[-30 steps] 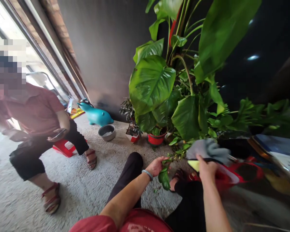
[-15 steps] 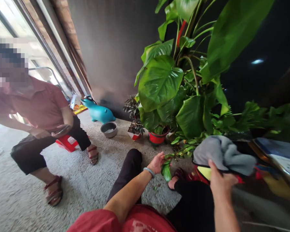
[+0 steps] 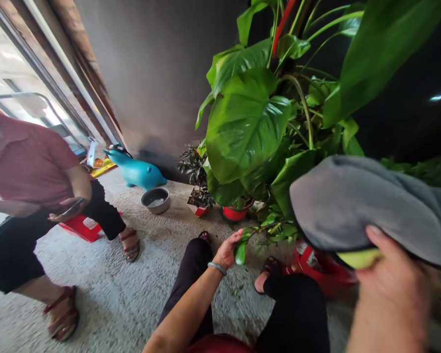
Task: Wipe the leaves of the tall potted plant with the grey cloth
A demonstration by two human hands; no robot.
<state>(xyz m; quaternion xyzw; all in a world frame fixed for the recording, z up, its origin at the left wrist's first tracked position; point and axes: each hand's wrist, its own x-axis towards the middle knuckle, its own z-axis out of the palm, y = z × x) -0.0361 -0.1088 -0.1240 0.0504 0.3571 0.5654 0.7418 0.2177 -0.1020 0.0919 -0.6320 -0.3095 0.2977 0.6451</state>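
Observation:
My left hand (image 3: 226, 250), with a bracelet at the wrist, has its fingers closed around the leafy end of a low green branch (image 3: 257, 229). Its small leaves (image 3: 240, 252) hang beside the fingertips. In my right hand (image 3: 389, 279) is a grey cloth (image 3: 360, 201) with dark edging and a yellow-green underside, gripped with the thumb on top. The cloth is up close to the camera and covers part of the foliage. Left of it stands a large-leaved potted plant (image 3: 250, 122) in a red pot (image 3: 236, 213).
A red plastic stool or basket (image 3: 321, 269) sits below the cloth. Along the wall are a small potted plant (image 3: 198, 196), a grey bowl (image 3: 156, 201) and a blue animal toy (image 3: 139, 169). At left a person (image 3: 40, 162) sits on a red stool (image 3: 83, 228), holding a phone (image 3: 71, 208).
My right hand has lifted the cloth upward and nearer the camera. My left hand keeps hold of the branch. The view has shifted, so the seated person appears farther left.

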